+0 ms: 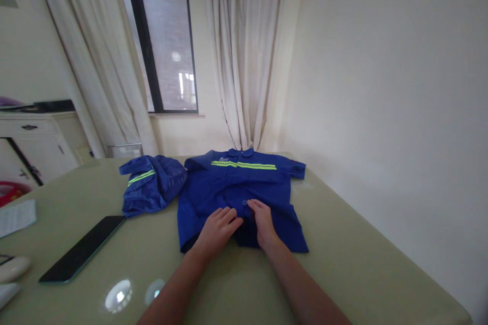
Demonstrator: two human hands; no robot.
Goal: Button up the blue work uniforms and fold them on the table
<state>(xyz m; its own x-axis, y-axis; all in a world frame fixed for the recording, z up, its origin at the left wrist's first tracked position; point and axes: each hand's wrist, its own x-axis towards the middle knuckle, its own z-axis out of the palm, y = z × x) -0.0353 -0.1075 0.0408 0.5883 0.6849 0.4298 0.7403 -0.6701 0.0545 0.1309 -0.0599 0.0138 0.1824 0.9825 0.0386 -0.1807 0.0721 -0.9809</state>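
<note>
A blue short-sleeved work shirt lies spread front side up, collar away from me, with yellow-green reflective stripes across the chest. My left hand is closed at the lower front of the shirt, fingers bent over the cloth. Just to its right, my right hand pinches the front edge beside a round button. Between the two hands the shirt front gapes, showing a dark opening near the hem. The cloth inside my fingers is mostly hidden.
A bundled blue garment with a matching stripe touches the shirt's left side. On the green table lie a dark flat tablet-like slab, a paper and a white mouse. A wall borders the right edge.
</note>
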